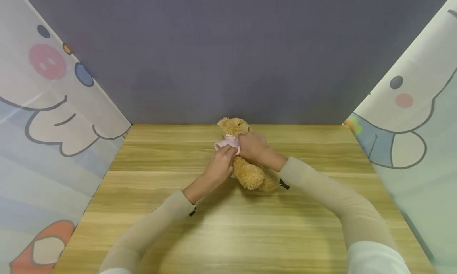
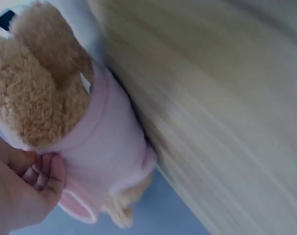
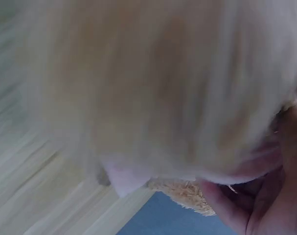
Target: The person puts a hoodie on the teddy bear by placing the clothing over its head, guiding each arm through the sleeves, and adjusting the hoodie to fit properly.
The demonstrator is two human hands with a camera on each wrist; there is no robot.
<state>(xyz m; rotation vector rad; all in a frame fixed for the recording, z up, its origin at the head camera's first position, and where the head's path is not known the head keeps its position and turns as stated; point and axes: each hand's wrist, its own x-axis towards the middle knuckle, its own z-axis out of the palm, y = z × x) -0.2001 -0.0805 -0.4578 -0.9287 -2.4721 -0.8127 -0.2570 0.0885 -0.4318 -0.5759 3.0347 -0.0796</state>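
Observation:
A curly light-brown teddy bear [image 1: 248,175] lies tilted on the table, its head toward the back wall and its legs toward me. It wears a pink shirt [image 1: 227,141], whose cloth spreads over the body in the left wrist view. My left hand [image 1: 220,163] pinches the shirt's lower edge between thumb and fingers, close to the bear's leg. At the bear's chest, my right hand [image 1: 254,145] grips the shirt with curled fingers and covers part of the front. Blurred fur fills much of the right wrist view, where my right fingers [image 3: 226,208] bend at the pink cloth.
The wood-grain table [image 1: 221,234] runs up to a dark grey back wall [image 1: 228,56]. Cartoon-printed curtains [image 1: 46,143] hang along both sides. Beige sleeves cover my forearms, with small black strap ends [image 1: 284,184] by the wrists.

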